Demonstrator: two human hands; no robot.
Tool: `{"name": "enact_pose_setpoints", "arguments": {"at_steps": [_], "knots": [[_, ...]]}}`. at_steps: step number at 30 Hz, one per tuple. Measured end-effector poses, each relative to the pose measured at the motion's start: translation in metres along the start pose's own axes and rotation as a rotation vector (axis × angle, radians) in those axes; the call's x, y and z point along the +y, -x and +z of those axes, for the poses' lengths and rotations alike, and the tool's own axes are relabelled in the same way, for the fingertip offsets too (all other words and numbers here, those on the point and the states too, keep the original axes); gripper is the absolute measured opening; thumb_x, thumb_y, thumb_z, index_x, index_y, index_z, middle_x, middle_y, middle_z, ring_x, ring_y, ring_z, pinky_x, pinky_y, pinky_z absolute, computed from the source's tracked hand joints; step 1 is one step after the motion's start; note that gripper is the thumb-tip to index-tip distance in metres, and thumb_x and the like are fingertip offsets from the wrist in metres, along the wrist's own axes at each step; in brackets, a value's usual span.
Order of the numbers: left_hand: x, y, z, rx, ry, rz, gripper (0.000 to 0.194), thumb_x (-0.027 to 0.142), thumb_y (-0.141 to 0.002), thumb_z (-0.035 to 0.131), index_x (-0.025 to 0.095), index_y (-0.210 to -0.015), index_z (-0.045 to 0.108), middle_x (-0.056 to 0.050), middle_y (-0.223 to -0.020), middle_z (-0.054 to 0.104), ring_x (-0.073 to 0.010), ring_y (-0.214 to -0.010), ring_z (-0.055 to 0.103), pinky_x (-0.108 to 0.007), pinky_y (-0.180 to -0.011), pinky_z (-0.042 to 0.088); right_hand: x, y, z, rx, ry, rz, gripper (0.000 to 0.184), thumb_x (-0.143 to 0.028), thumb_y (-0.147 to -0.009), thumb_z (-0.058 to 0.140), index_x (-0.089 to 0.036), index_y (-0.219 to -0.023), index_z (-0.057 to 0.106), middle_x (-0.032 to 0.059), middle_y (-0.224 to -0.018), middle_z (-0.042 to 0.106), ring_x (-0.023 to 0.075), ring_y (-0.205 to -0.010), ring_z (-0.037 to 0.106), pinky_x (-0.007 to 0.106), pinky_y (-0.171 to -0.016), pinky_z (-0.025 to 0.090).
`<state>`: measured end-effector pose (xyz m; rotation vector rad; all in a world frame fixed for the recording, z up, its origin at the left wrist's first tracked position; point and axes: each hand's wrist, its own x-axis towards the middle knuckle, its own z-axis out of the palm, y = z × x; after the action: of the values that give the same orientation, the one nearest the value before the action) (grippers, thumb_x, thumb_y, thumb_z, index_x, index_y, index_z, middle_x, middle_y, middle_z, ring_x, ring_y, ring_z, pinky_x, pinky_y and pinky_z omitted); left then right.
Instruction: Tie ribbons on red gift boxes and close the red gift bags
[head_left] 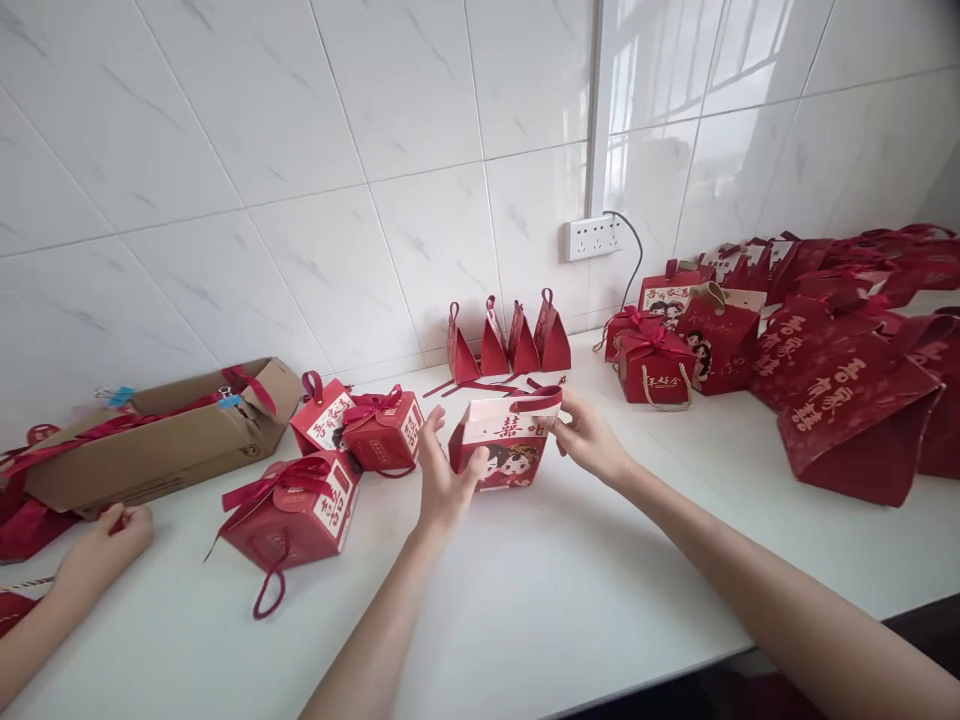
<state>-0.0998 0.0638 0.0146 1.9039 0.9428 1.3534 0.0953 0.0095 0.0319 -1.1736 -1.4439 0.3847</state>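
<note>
A red and white candy gift box (510, 455) with two cartoon figures on its front stands in the middle of the table. My left hand (448, 480) grips its left side, thumb on the front and fingers partly hidden behind. At the top right corner, my right hand (596, 437) pinches the dark red ribbon (541, 400) that runs over the lid. Loose ribbon strips (480, 385) lie behind the box. Several small triangular red boxes (510, 345) with ribbon loops stand in a row near the wall.
To the left sit red boxes with bows (292, 515) and a long brown carton (157, 450) holding ribbon. Another person's hand (112, 540) is at the left edge. Many red gift boxes (855, 400) crowd the right side. A power socket (592, 238) is on the tiled wall.
</note>
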Motion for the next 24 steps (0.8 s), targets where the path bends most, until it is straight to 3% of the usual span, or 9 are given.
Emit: {"name": "enact_pose_setpoints", "arguments": {"at_steps": [3, 5, 7, 11, 17, 19, 22, 24], "knots": [[0.012, 0.007, 0.003, -0.144, 0.161, 0.062, 0.083, 0.049, -0.070, 0.068, 0.022, -0.135, 0.023, -0.016, -0.136, 0.041, -0.0276, -0.121, 0.047, -0.041, -0.098, 0.042, -0.017, 0.006, -0.008, -0.045, 0.004, -0.003, 0.024, -0.041, -0.082, 0.054, -0.018, -0.078, 0.058, 0.0058, -0.092, 0.056, 0.0177, -0.080, 0.054, 0.023, -0.051, 0.047], [0.021, 0.012, 0.004, -0.212, 0.245, 0.065, 0.076, 0.048, -0.073, 0.067, 0.021, -0.132, 0.028, -0.014, -0.125, 0.052, -0.0253, -0.113, 0.054, -0.037, -0.092, 0.047, -0.026, 0.008, -0.009, -0.066, 0.027, -0.058, 0.020, -0.036, -0.084, 0.051, -0.018, -0.086, 0.060, 0.0062, -0.093, 0.055, 0.0176, -0.081, 0.053, 0.023, -0.051, 0.047], [0.029, 0.013, 0.005, -0.163, 0.252, 0.090, 0.060, 0.048, -0.076, 0.065, 0.020, -0.122, 0.039, -0.012, -0.114, 0.058, -0.0229, -0.105, 0.058, -0.034, -0.088, 0.049, -0.028, 0.010, -0.008, -0.061, 0.111, -0.179, 0.021, -0.033, -0.084, 0.049, -0.018, -0.094, 0.059, 0.0066, -0.091, 0.053, 0.0173, -0.078, 0.051, 0.023, -0.051, 0.045], [0.043, 0.008, 0.007, 0.044, 0.142, 0.143, 0.035, 0.043, -0.078, 0.064, 0.019, -0.101, 0.054, -0.007, -0.100, 0.062, -0.0191, -0.098, 0.060, -0.030, -0.084, 0.049, -0.027, 0.012, -0.005, 0.012, 0.222, -0.377, 0.017, -0.034, -0.086, 0.048, -0.018, -0.080, 0.051, 0.0027, -0.074, 0.046, 0.0162, -0.069, 0.045, 0.026, -0.052, 0.040], [0.048, 0.010, 0.010, -0.057, 0.146, -0.031, 0.028, 0.044, -0.079, 0.061, 0.017, -0.077, 0.053, 0.002, -0.064, 0.055, -0.0104, -0.060, 0.054, -0.020, -0.057, 0.045, -0.036, 0.012, 0.001, 0.275, 0.285, -0.384, 0.016, -0.024, -0.091, 0.050, -0.019, -0.076, 0.054, 0.0022, -0.073, 0.049, 0.0163, -0.070, 0.044, 0.029, -0.062, 0.039], [0.049, 0.013, 0.012, -0.068, 0.163, -0.042, 0.027, 0.043, -0.079, 0.061, 0.017, -0.078, 0.054, 0.003, -0.064, 0.054, -0.0098, -0.058, 0.052, -0.019, -0.056, 0.044, -0.041, 0.012, 0.003, 0.313, 0.295, -0.396, 0.013, -0.023, -0.089, 0.055, -0.020, -0.076, 0.057, 0.0020, -0.074, 0.051, 0.0167, -0.072, 0.046, 0.031, -0.066, 0.040], [0.050, 0.016, 0.015, -0.082, 0.208, 0.001, 0.025, 0.039, -0.080, 0.061, 0.018, -0.093, 0.057, 0.000, -0.080, 0.062, -0.0116, -0.068, 0.059, -0.021, -0.063, 0.048, -0.048, 0.011, 0.005, 0.314, 0.244, -0.373, 0.015, -0.025, -0.087, 0.058, -0.020, -0.073, 0.060, 0.0009, -0.073, 0.054, 0.0158, -0.071, 0.051, 0.030, -0.067, 0.041], [0.051, 0.017, 0.016, -0.110, 0.212, 0.028, 0.022, 0.037, -0.080, 0.061, 0.017, -0.090, 0.060, -0.001, -0.079, 0.063, -0.0119, -0.069, 0.059, -0.021, -0.063, 0.048, -0.052, 0.010, 0.007, 0.289, 0.219, -0.344, 0.019, -0.026, -0.087, 0.058, -0.020, -0.069, 0.061, -0.0002, -0.069, 0.055, 0.0147, -0.067, 0.052, 0.030, -0.067, 0.040]]}}
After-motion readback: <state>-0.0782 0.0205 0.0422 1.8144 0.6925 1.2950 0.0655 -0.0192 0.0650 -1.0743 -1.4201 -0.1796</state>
